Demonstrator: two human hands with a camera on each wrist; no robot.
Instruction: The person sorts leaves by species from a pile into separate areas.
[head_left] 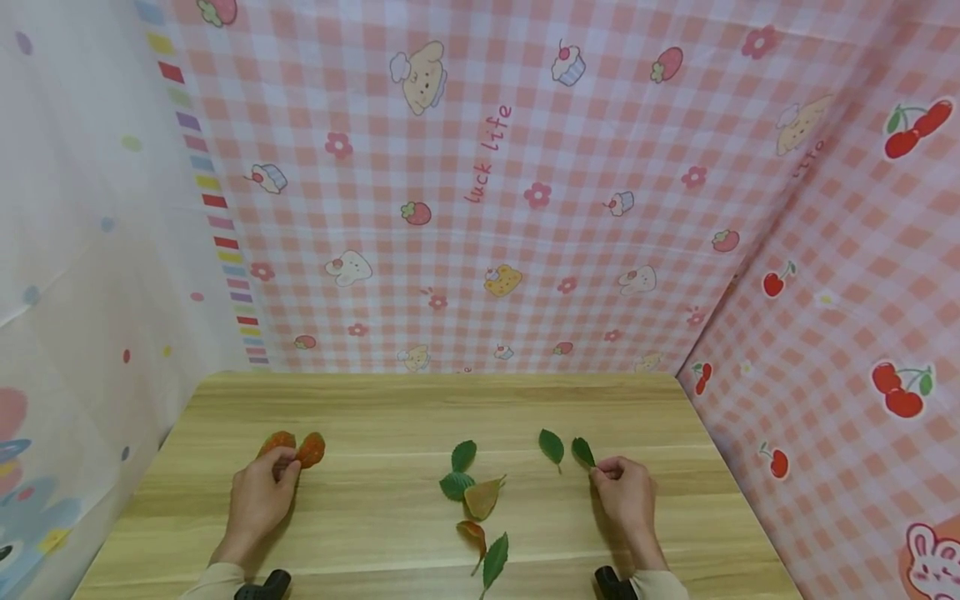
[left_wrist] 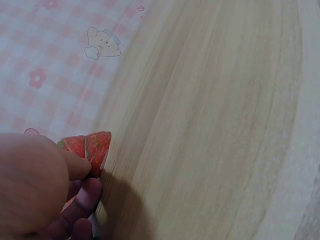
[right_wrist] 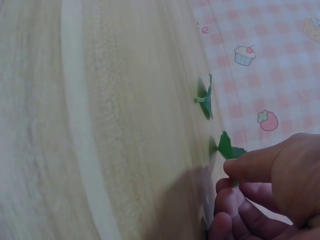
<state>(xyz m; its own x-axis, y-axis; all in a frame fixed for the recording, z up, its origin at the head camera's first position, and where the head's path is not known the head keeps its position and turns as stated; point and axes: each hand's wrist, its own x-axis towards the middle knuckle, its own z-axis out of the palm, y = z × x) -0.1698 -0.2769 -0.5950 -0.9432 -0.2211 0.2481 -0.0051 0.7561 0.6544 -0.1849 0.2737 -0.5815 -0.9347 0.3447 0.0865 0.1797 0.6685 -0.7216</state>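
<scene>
My left hand (head_left: 258,498) is at the left part of the table, pinching a red-orange leaf (head_left: 312,450) between thumb and fingertips. Another red-orange leaf (head_left: 278,441) lies just behind the fingers, partly hidden by them. The left wrist view shows the pinched leaf (left_wrist: 98,149) with a mottled red surface. On the right side, my right hand (head_left: 628,497) holds a small green leaf (head_left: 582,451) by its stem end, between thumb and forefinger. Left of it lies a second green leaf (head_left: 551,446), its stem toward me. In the right wrist view the held leaf (right_wrist: 226,145) stands up from the fingertips.
Mid-table lie two green leaves (head_left: 463,456), a yellow-brown leaf (head_left: 482,498) touching one of them, a curled orange-brown leaf (head_left: 472,533) and a longer green leaf (head_left: 495,561). The wooden table (head_left: 375,533) ends at a pink checked cloth (head_left: 480,242) behind, with cloths on both sides.
</scene>
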